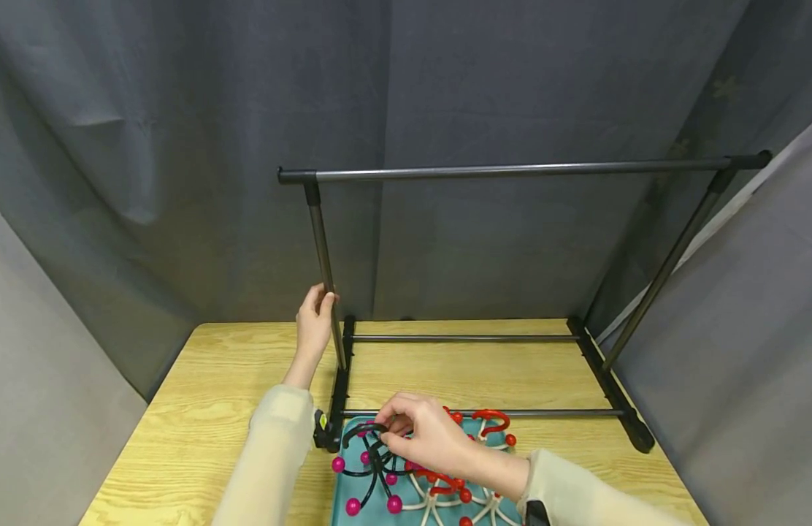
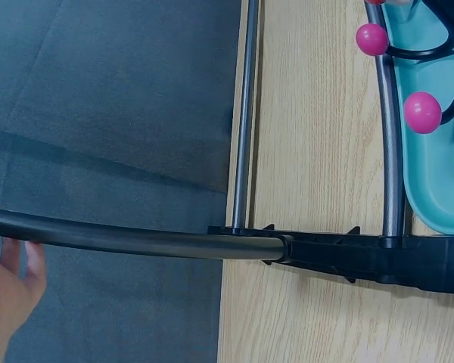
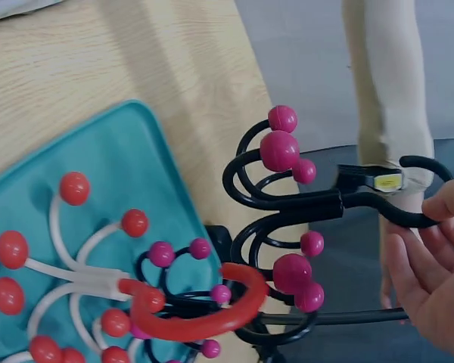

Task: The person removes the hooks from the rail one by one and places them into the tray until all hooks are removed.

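Right hand (image 1: 427, 437) pinches a black hanger (image 1: 373, 453), hiding tray (image 1: 343, 504) contents; left hand (image 1: 315, 321) grips the rack post (image 1: 326, 274).

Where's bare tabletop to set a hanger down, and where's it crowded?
Free: the table left of the rack's left foot, and the strip between the two floor rails. Crowded: the teal tray of hangers at the near edge, where the right hand holds a black hanger. The left hand grips the upright.
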Available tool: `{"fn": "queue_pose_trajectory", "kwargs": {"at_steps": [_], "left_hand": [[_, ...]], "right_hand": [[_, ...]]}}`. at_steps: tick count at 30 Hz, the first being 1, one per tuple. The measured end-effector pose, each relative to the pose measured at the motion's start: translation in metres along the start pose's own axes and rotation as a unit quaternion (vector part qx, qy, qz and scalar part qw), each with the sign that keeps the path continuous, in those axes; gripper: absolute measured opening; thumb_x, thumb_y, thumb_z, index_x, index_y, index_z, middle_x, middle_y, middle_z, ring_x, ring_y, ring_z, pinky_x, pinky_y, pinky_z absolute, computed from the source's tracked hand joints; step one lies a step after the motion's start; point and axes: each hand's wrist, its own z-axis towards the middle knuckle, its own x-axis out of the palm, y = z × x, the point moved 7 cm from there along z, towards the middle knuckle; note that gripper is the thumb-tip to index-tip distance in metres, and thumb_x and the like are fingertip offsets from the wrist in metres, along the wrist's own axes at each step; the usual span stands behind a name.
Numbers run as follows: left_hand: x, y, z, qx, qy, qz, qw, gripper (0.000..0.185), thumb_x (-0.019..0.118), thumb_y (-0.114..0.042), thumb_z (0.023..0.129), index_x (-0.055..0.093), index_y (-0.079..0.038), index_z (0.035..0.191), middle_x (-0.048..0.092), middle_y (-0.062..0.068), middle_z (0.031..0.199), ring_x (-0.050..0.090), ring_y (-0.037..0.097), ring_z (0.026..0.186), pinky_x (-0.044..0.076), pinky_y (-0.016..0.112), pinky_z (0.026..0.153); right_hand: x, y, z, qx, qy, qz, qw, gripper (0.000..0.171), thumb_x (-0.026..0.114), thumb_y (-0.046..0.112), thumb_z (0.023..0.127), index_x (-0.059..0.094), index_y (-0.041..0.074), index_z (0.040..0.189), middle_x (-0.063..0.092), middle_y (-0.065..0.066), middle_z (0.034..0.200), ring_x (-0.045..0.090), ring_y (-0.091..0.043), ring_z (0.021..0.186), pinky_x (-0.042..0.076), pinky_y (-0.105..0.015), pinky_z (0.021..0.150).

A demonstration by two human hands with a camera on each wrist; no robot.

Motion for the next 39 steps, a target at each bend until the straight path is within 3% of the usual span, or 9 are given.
{"fn": "queue_pose_trajectory", "kwargs": {"at_steps": [9, 16, 25, 33, 39], "left_hand": [[0.000, 0.001, -0.001, 0.001, -0.003, -0.001, 1.0000, 0.025, 0.049, -0.026, 0.093, 0.057, -0.012, 0.112, 0.065, 0.011, 0.103, 0.060, 0.025, 0.099, 0.044, 0.042, 0.086], [0.001, 0.002, 0.000, -0.005, 0.002, -0.010, 0.9999, 0.022, 0.050, -0.025, 0.093, 0.057, -0.016, 0.111, 0.065, 0.009, 0.102, 0.060, 0.023, 0.099, 0.044, 0.040, 0.087], [0.002, 0.003, -0.002, -0.009, 0.006, -0.011, 0.9999, 0.024, 0.049, -0.027, 0.094, 0.057, -0.015, 0.112, 0.064, 0.010, 0.104, 0.059, 0.023, 0.101, 0.043, 0.042, 0.089], [0.001, 0.003, -0.002, -0.014, 0.003, -0.013, 0.9998, 0.023, 0.049, -0.026, 0.094, 0.057, -0.015, 0.112, 0.064, 0.009, 0.103, 0.059, 0.023, 0.101, 0.044, 0.041, 0.089], [0.000, 0.004, -0.004, -0.004, -0.001, -0.005, 1.0000, 0.026, 0.049, -0.026, 0.093, 0.057, -0.012, 0.113, 0.065, 0.010, 0.102, 0.060, 0.024, 0.099, 0.045, 0.041, 0.087]], "right_hand": [[0.025, -0.019, -0.002, -0.004, 0.084, 0.036, 0.996, 0.014, 0.062, 0.003, 0.082, 0.061, 0.012, 0.092, 0.060, 0.003, 0.095, 0.062, 0.000, 0.078, 0.051, -0.017, 0.069], [0.037, -0.030, -0.002, -0.017, 0.128, -0.009, 0.992, 0.012, 0.064, 0.003, 0.081, 0.062, 0.009, 0.092, 0.064, 0.002, 0.090, 0.061, 0.004, 0.074, 0.049, -0.013, 0.066], [0.045, -0.044, -0.005, -0.017, 0.133, -0.069, 0.989, 0.013, 0.068, 0.003, 0.078, 0.064, 0.012, 0.087, 0.067, 0.003, 0.082, 0.059, 0.005, 0.071, 0.047, -0.010, 0.063], [0.050, -0.053, -0.008, -0.012, 0.148, -0.138, 0.979, 0.013, 0.067, 0.005, 0.080, 0.064, 0.014, 0.089, 0.065, 0.006, 0.084, 0.056, 0.007, 0.072, 0.046, -0.009, 0.063], [0.050, -0.057, -0.009, -0.005, 0.142, -0.141, 0.980, 0.017, 0.066, 0.000, 0.078, 0.064, 0.013, 0.090, 0.064, 0.007, 0.085, 0.055, 0.007, 0.072, 0.046, -0.010, 0.063]]}}
